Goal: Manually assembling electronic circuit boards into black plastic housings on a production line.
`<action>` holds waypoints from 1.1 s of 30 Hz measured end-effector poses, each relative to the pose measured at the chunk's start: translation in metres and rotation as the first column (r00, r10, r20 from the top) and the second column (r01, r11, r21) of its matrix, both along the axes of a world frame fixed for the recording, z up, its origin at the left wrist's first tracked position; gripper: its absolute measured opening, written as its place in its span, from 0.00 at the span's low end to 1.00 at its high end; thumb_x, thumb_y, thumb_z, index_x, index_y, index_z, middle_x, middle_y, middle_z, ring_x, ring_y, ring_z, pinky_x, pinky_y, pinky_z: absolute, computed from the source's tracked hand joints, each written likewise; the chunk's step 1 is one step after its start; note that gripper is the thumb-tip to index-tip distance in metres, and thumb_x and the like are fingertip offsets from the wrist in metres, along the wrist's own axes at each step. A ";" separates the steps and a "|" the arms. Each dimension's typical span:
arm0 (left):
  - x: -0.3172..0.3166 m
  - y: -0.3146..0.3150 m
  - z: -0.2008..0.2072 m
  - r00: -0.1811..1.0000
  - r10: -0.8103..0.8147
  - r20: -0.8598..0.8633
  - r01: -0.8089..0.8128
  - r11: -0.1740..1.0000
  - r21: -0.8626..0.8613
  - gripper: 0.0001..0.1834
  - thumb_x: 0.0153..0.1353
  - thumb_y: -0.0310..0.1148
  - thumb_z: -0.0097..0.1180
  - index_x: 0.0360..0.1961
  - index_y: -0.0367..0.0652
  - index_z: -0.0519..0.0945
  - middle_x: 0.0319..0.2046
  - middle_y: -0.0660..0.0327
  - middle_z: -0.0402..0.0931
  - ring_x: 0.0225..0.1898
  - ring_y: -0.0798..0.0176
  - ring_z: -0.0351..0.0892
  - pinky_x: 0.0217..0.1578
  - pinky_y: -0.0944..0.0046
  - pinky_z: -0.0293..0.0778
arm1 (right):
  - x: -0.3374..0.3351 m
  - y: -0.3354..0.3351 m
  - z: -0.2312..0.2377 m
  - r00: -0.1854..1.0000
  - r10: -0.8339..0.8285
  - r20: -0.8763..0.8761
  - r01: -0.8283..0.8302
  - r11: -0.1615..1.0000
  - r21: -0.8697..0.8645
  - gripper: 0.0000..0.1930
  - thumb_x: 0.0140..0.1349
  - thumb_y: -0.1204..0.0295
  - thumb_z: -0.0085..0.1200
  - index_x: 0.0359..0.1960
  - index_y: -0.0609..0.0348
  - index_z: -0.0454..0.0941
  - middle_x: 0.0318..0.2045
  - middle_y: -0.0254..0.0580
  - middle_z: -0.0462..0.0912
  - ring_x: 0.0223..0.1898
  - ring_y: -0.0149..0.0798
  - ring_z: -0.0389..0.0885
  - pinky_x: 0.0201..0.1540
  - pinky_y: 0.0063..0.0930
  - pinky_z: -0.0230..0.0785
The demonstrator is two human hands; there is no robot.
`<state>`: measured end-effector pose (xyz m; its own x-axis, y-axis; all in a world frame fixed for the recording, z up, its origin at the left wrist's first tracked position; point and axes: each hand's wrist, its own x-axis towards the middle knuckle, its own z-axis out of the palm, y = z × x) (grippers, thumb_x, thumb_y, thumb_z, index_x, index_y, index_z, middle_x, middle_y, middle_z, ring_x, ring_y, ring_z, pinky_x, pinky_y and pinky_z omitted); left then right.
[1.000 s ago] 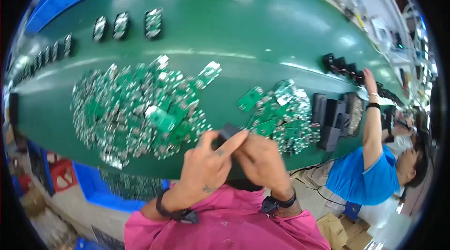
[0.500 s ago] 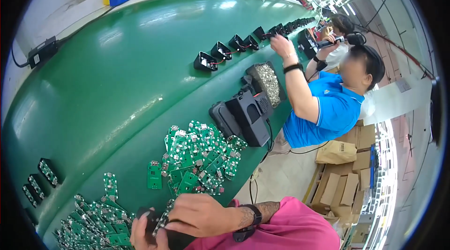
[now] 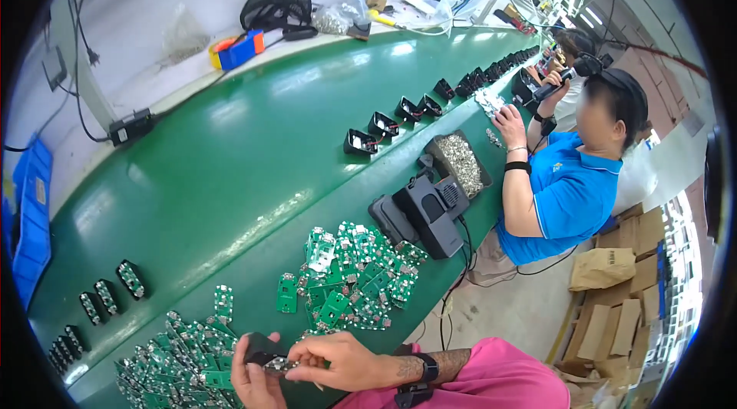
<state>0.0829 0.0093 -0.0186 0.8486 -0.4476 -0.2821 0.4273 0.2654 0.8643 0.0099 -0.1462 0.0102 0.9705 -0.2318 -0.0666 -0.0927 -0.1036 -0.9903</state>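
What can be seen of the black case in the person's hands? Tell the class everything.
The black case is small and plastic-looking, with a smooth outer face. The left hand grips it at a tilt, just right of the lower heap of green circuit boards in the view. A component-studded board shows along its side toward the right hand, whose fingers meet that board. Whether the board is fully seated is unclear.

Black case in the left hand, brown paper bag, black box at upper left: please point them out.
Black case [image 3: 262, 346]: head view, its dark outer side.
Brown paper bag [image 3: 601, 271]: head view, its broad side.
Black box [image 3: 130, 127]: head view, its middle.
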 end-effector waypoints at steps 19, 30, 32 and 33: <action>-0.064 0.002 -0.020 0.986 0.029 0.163 -0.027 1.000 -0.011 0.38 0.47 0.11 0.57 0.64 0.34 0.65 0.53 0.46 0.74 0.51 0.55 0.79 0.47 0.64 0.79 | -0.026 -0.008 -0.002 0.993 -0.025 -0.114 0.032 0.998 0.061 0.18 0.66 0.64 0.58 0.23 0.64 0.73 0.15 0.46 0.71 0.16 0.35 0.65 0.22 0.33 0.61; -0.082 -0.012 -0.021 0.845 0.215 0.490 -0.367 0.899 0.238 0.27 0.54 0.13 0.51 0.59 0.31 0.74 0.51 0.53 0.78 0.46 0.63 0.80 0.49 0.64 0.76 | -0.051 -0.008 -0.001 0.967 0.238 0.092 -0.200 0.930 -0.309 0.10 0.63 0.68 0.58 0.29 0.62 0.80 0.21 0.48 0.78 0.22 0.50 0.78 0.25 0.36 0.68; -0.082 -0.011 -0.022 0.811 0.090 0.578 -0.349 0.868 0.354 0.30 0.53 0.12 0.48 0.61 0.33 0.73 0.50 0.54 0.80 0.39 0.68 0.80 0.40 0.69 0.76 | -0.054 -0.008 0.004 0.975 0.214 0.060 -0.186 0.934 -0.305 0.09 0.62 0.70 0.58 0.28 0.63 0.80 0.21 0.48 0.78 0.23 0.49 0.78 0.26 0.36 0.68; -0.079 -0.011 -0.022 0.792 0.008 0.611 -0.315 0.862 0.398 0.32 0.53 0.12 0.47 0.62 0.35 0.72 0.49 0.55 0.81 0.34 0.71 0.79 0.35 0.71 0.76 | -0.052 -0.009 0.004 0.984 0.177 0.011 -0.168 0.950 -0.265 0.09 0.62 0.71 0.58 0.27 0.63 0.80 0.21 0.48 0.77 0.22 0.48 0.78 0.26 0.36 0.68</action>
